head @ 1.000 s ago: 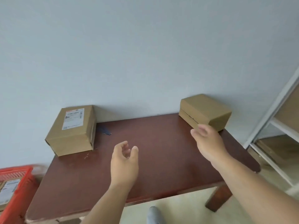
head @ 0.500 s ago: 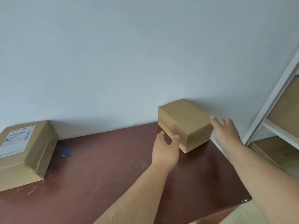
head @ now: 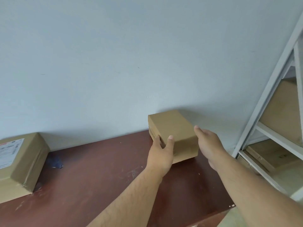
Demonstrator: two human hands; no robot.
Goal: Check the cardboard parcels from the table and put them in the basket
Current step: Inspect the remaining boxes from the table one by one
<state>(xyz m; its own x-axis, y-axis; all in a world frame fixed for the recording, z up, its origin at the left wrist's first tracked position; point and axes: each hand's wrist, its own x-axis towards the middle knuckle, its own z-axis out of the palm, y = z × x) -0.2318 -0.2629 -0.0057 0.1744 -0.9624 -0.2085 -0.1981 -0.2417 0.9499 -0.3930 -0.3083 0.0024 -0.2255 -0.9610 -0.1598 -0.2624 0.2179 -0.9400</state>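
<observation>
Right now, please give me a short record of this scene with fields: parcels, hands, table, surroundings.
parcels: plain brown cardboard parcel at the table's far right by the wall; labelled brown cardboard parcel at far left
left hand: on the plain parcel's near left corner, thumb on top
right hand: open at its right side
table: dark red-brown wooden table
surroundings: grey metal shelf at right

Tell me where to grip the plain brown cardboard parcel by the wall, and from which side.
Grip the plain brown cardboard parcel by its two opposite side faces, one hand from each side. It lies flat on the dark red wooden table with both sides free; the left hand and right hand already flank it.
</observation>
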